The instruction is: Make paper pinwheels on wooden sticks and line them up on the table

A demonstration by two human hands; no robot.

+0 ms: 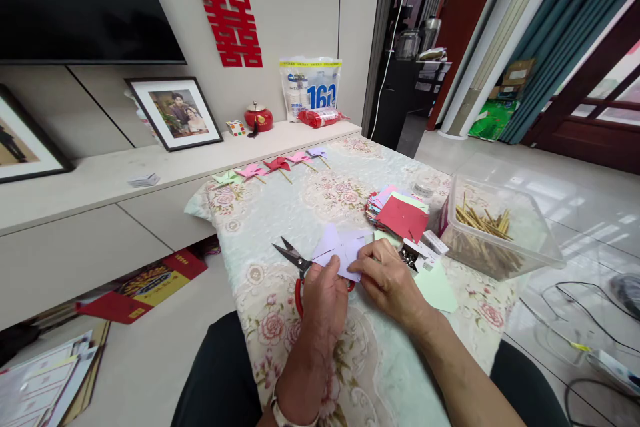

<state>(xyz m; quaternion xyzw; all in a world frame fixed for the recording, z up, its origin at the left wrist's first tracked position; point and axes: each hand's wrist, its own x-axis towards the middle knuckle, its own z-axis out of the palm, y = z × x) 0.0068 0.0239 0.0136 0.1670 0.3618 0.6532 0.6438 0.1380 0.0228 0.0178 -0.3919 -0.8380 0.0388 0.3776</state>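
A lavender paper square (336, 247) with cuts in it is held between my two hands above the flowered tablecloth. My left hand (326, 290) grips its lower left part, thumb on top. At the right edge, the bent fingers of my right hand (387, 277) pinch the same paper. Red-handled scissors (293, 257) lie with blades parted, partly hidden by my left hand. Beyond my right hand are a small box of metal pins (410, 257), a pale green sheet (437, 285) and a stack of coloured paper squares (403, 213), red on top.
A clear plastic bin (500, 260) of thin wooden sticks (483, 220) stands at the table's right edge. Several paper pinwheels (277, 165) on sticks lie along the far edge. A roll of clear tape (424, 189) sits behind the paper stack. Cables (590, 290) lie on the floor at right.
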